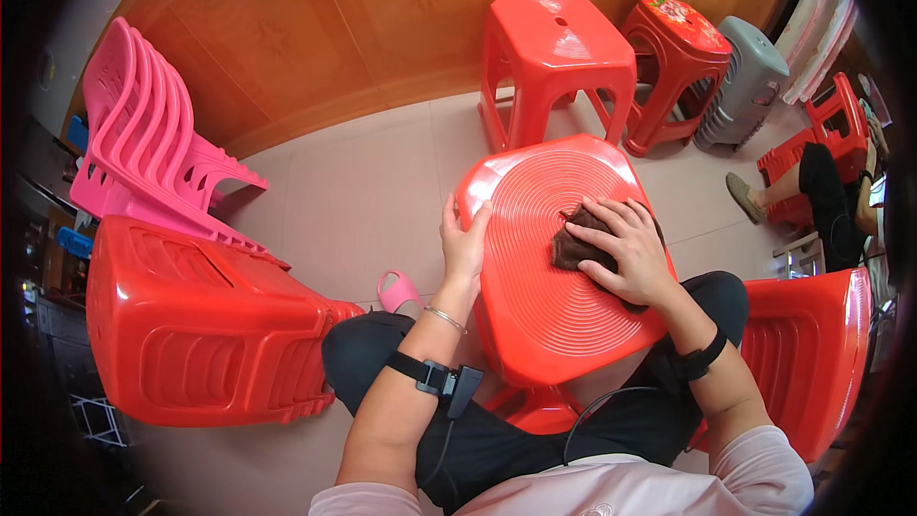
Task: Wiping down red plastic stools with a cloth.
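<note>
A red plastic stool (530, 315) with a ringed seat stands between my knees. My left hand (464, 238) rests at the left edge of its seat, fingers along the rim and thumb on top, holding nothing else. On the right half of the seat my right hand (623, 251) lies palm down over a dark brown cloth (573, 247), fingers spread. Part of the cloth is hidden beneath that hand. Whether the fingers grip the cloth or only press on it cannot be told.
Stacked red stools (193, 330) lie at the left, by stacked pink chairs (143, 122). Behind stand a red stool (559, 36), a floral-topped stool (680, 21) and grey stools (752, 64). More red stools (802, 358) are at the right; a seated person's leg (781, 190) shows beyond.
</note>
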Available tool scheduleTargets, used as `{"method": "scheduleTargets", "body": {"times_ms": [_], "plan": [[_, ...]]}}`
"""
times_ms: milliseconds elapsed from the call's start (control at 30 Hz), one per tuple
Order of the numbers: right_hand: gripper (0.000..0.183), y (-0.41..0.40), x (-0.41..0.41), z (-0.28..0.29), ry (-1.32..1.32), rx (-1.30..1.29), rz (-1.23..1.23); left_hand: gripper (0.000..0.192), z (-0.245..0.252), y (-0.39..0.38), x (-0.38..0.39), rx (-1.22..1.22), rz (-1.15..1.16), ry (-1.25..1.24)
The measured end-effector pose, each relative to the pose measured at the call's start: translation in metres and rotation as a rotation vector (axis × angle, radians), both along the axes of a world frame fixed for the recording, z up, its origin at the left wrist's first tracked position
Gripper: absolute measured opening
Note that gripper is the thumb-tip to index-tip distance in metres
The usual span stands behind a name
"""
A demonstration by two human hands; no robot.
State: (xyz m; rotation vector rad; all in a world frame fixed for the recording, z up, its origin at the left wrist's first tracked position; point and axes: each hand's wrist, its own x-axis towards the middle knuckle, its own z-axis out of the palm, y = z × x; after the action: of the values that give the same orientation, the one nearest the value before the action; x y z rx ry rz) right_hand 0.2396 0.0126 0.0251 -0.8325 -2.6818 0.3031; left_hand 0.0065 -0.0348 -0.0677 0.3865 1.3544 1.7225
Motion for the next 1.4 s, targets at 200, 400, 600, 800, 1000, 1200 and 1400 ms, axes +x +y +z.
{"method": "scheduleTargets", "body": {"times_ms": [200, 400, 600, 800, 1000, 1200, 1400], "plan": [[0.046, 0.001, -0.001, 0.0, 0.004, 0.018, 0.0, 0.074, -0.002, 0.001, 0.0, 0.001, 0.007, 0.014], [0.046, 0.0, -0.001, 0.001, 0.008, 0.012, -0.003, 0.075, -0.003, 0.0, -0.002, 0.013, -0.006, 0.007], [0.046, 0.0, -0.001, 0.001, 0.002, 0.006, -0.007, 0.075, -0.006, 0.0, -0.002, 0.004, 0.005, 0.024], [0.046, 0.0, -0.001, 0.001, 0.0, 0.004, -0.004, 0.074, -0.003, 0.0, -0.002, -0.002, 0.005, 0.028], [0.046, 0.0, -0.001, 0.001, -0.008, 0.003, -0.01, 0.073, 0.001, 0.0, -0.001, 0.017, -0.004, 0.009], [0.046, 0.0, -0.001, 0.0, -0.003, 0.004, -0.007, 0.072, 0.001, -0.001, -0.001, 0.03, -0.004, 0.0], [0.045, 0.0, 0.0, 0.0, -0.006, 0.005, -0.015, 0.069, 0.005, -0.002, 0.0, 0.038, -0.015, -0.015]]}}
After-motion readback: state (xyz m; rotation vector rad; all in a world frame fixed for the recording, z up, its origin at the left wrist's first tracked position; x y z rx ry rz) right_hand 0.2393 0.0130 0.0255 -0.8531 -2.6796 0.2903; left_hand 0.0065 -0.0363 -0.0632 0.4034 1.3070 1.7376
